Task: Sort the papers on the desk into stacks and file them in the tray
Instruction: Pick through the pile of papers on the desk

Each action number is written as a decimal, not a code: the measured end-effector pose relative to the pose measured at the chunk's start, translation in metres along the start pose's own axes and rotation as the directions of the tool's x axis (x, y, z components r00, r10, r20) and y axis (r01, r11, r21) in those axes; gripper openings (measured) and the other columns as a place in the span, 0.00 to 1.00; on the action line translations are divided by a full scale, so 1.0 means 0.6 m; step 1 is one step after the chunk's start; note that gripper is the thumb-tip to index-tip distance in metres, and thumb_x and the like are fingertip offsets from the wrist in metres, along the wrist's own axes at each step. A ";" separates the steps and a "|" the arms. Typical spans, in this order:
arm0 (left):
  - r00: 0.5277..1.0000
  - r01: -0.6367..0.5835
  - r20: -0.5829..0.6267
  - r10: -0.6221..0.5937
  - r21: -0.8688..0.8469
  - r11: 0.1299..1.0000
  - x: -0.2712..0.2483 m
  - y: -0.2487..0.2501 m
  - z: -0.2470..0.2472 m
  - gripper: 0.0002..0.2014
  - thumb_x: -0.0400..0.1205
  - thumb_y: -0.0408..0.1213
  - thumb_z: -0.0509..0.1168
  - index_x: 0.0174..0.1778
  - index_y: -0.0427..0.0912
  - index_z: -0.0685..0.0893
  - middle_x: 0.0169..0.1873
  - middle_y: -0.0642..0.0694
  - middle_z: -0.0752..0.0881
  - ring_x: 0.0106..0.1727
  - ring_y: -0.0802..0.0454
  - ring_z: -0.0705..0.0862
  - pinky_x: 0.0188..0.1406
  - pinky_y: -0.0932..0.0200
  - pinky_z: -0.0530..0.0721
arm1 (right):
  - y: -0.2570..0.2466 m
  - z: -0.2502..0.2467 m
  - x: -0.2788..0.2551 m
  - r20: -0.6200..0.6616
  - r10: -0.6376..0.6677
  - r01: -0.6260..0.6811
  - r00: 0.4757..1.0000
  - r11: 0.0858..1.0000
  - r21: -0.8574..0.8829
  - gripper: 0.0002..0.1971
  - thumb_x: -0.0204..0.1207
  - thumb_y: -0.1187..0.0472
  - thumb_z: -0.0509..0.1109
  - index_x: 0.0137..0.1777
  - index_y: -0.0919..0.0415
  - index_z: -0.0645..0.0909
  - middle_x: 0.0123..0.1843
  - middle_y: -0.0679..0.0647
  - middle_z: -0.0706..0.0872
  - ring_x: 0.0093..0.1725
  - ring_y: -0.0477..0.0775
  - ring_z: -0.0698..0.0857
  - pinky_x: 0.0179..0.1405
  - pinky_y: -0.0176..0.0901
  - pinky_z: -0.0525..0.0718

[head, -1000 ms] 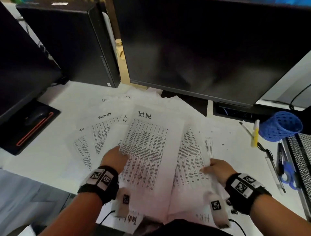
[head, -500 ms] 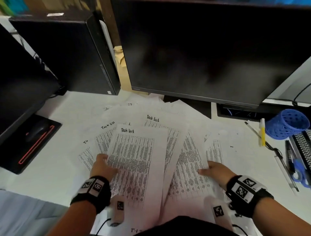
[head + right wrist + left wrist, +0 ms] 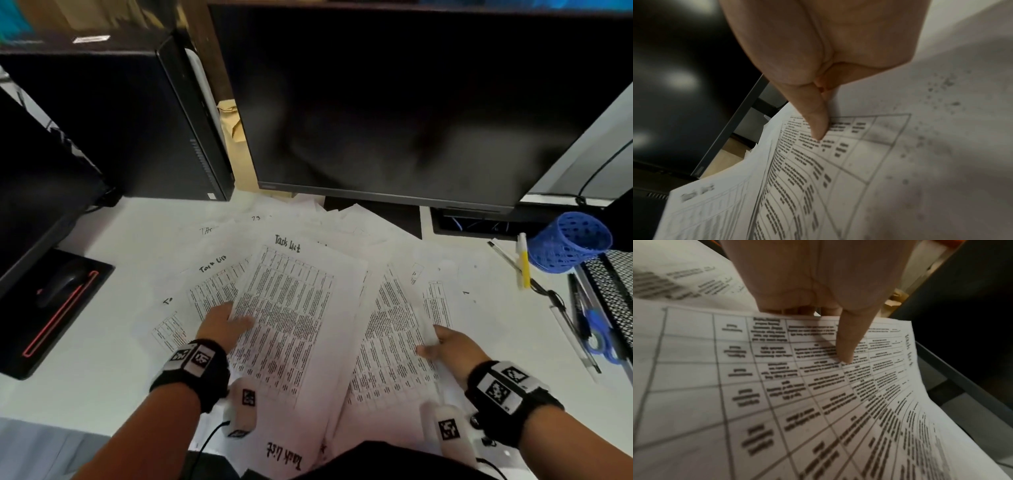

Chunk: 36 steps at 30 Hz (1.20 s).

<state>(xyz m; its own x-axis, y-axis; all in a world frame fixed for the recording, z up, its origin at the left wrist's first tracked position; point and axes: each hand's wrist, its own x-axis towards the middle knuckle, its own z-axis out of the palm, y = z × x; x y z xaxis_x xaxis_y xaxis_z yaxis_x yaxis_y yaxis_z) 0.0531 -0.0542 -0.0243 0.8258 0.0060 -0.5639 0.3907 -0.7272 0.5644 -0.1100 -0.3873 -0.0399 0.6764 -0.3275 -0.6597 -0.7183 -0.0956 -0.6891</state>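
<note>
Several printed sheets headed "Task List" lie fanned over the white desk (image 3: pixel 102 377). My left hand (image 3: pixel 224 323) pinches the left edge of the top Task List sheet (image 3: pixel 291 308), thumb on its printed table, fingers hidden beneath; the left wrist view shows that thumb (image 3: pixel 849 345) on the sheet (image 3: pixel 818 402). My right hand (image 3: pixel 442 346) pinches the right edge of another printed sheet (image 3: pixel 390 339), thumb (image 3: pixel 816 120) on top of the sheet (image 3: pixel 818 178). The black mesh tray (image 3: pixel 613 287) stands at the desk's right edge, partly out of view.
A large dark monitor (image 3: pixel 411 102) stands behind the papers, a black computer tower (image 3: pixel 120 120) at back left. A mouse on a black pad (image 3: pixel 58 291) lies left. A blue mesh pen cup (image 3: pixel 568 240), pens (image 3: pixel 522 260) and blue scissors (image 3: pixel 599 335) lie right.
The sheet in my left hand has shifted right and further from me, over the middle of the pile. My right hand stayed on its sheet's edge, and the view has tilted down slightly.
</note>
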 end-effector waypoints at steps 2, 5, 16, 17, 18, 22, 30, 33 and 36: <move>1.000 0.015 0.025 -0.017 0.053 0.999 0.006 0.007 0.012 0.39 0.73 0.43 0.75 0.78 0.42 0.65 0.77 0.39 0.68 0.74 0.38 0.71 0.70 0.41 0.73 | 0.000 0.009 -0.006 0.001 -0.011 0.011 1.000 0.999 -0.036 0.12 0.72 0.69 0.74 0.44 0.50 0.83 0.47 0.52 0.89 0.52 0.56 0.86 0.59 0.51 0.79; 1.000 0.001 0.020 -0.002 0.042 0.999 0.002 0.010 0.032 0.39 0.72 0.38 0.77 0.76 0.47 0.63 0.77 0.39 0.67 0.72 0.37 0.72 0.67 0.43 0.74 | -0.001 0.020 -0.011 -0.006 -0.026 0.025 1.000 0.999 -0.047 0.10 0.72 0.69 0.73 0.43 0.51 0.81 0.42 0.53 0.88 0.46 0.55 0.85 0.49 0.46 0.79; 0.995 0.024 -0.098 -0.033 -0.089 0.996 -0.029 0.000 0.018 0.33 0.79 0.42 0.70 0.79 0.42 0.65 0.77 0.41 0.69 0.74 0.39 0.72 0.70 0.49 0.72 | 0.005 0.012 -0.002 -0.108 0.084 -0.057 0.991 0.971 0.232 0.09 0.72 0.74 0.71 0.48 0.62 0.86 0.46 0.63 0.91 0.50 0.67 0.89 0.59 0.62 0.83; 0.998 0.029 -0.062 -0.033 -0.060 0.998 -0.032 -0.002 0.022 0.31 0.80 0.43 0.68 0.78 0.41 0.67 0.76 0.40 0.71 0.73 0.39 0.73 0.70 0.49 0.73 | 0.002 0.021 -0.003 -0.077 0.088 -0.068 0.993 0.969 0.236 0.09 0.72 0.74 0.71 0.49 0.63 0.85 0.47 0.62 0.91 0.50 0.65 0.89 0.60 0.61 0.83; 0.999 0.026 -0.030 -0.026 -0.024 0.999 -0.036 -0.003 0.028 0.28 0.81 0.44 0.66 0.77 0.39 0.69 0.74 0.40 0.73 0.72 0.38 0.73 0.71 0.49 0.73 | 0.000 0.033 -0.002 -0.060 0.081 -0.066 0.995 0.972 0.224 0.09 0.73 0.73 0.71 0.51 0.63 0.85 0.49 0.62 0.91 0.51 0.64 0.89 0.61 0.61 0.83; 0.999 0.038 0.017 -0.039 0.034 0.999 -0.051 -0.003 0.065 0.27 0.85 0.43 0.60 0.79 0.38 0.65 0.78 0.40 0.67 0.78 0.41 0.65 0.76 0.50 0.63 | -0.011 0.087 0.007 -0.035 0.065 -0.060 0.997 0.991 0.121 0.33 0.69 0.42 0.69 0.71 0.59 0.75 0.71 0.56 0.80 0.68 0.60 0.80 0.72 0.58 0.74; 0.988 -0.018 -0.150 0.044 0.167 0.986 -0.067 -0.012 0.062 0.18 0.76 0.52 0.68 0.56 0.45 0.82 0.55 0.43 0.73 0.52 0.42 0.81 0.58 0.51 0.81 | -0.039 0.103 -0.024 -0.081 -0.064 0.064 0.995 0.998 -0.010 0.21 0.75 0.63 0.72 0.68 0.59 0.76 0.55 0.57 0.89 0.53 0.61 0.87 0.44 0.42 0.86; 0.934 -0.130 -0.315 0.169 0.141 0.981 -0.073 -0.006 0.039 0.25 0.69 0.56 0.74 0.58 0.49 0.80 0.60 0.42 0.71 0.64 0.42 0.74 0.67 0.49 0.74 | -0.044 0.083 -0.034 -0.098 -0.115 0.126 0.988 0.986 0.110 0.20 0.75 0.66 0.72 0.66 0.54 0.77 0.54 0.51 0.89 0.51 0.52 0.88 0.44 0.36 0.84; 0.948 -0.257 -0.216 0.232 -0.097 0.961 -0.086 0.018 0.021 0.39 0.67 0.54 0.76 0.73 0.50 0.70 0.69 0.43 0.69 0.65 0.47 0.74 0.67 0.44 0.75 | -0.044 0.076 -0.040 -0.053 -0.135 0.143 0.989 0.972 0.187 0.20 0.72 0.64 0.75 0.64 0.53 0.79 0.58 0.51 0.89 0.55 0.52 0.87 0.57 0.49 0.86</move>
<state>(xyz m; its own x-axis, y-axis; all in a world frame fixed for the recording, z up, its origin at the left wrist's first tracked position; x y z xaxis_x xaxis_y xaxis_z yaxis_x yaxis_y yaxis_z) 0.0092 -0.0709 0.0033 0.9617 -0.0147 -0.2736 0.2027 -0.6338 0.7464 -0.1001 -0.3342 -0.0194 0.7576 -0.3609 -0.5438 -0.5714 0.0360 -0.8199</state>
